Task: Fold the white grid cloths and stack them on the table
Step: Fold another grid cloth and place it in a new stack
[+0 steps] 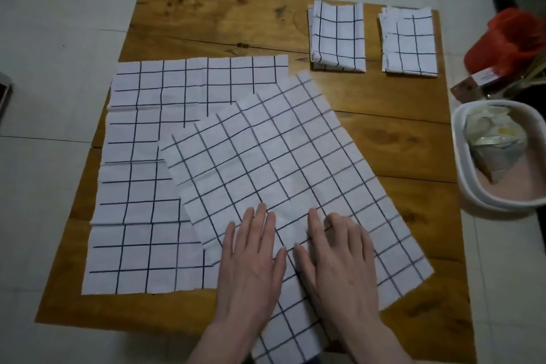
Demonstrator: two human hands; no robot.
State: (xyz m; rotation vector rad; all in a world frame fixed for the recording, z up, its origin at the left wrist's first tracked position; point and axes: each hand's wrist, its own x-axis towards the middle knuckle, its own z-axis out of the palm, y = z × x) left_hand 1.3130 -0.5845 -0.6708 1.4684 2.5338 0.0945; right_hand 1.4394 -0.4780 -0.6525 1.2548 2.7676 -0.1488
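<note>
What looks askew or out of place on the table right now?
The top cloth under both hands lies rotated against the flat cloth beneath it, its near corner hanging off the table edge. The right folded stack has ragged, uneven edges.

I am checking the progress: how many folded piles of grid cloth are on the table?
2. One folded pile lies at the table's far right; the other folded pile lies beside it, nearer the right edge. How many cloths each holds is unclear.

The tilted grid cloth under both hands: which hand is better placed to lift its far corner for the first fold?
Probably the right hand. The tilted cloth runs up toward the right, so its far corner lies nearer that side; the left hand would cross over.
</note>
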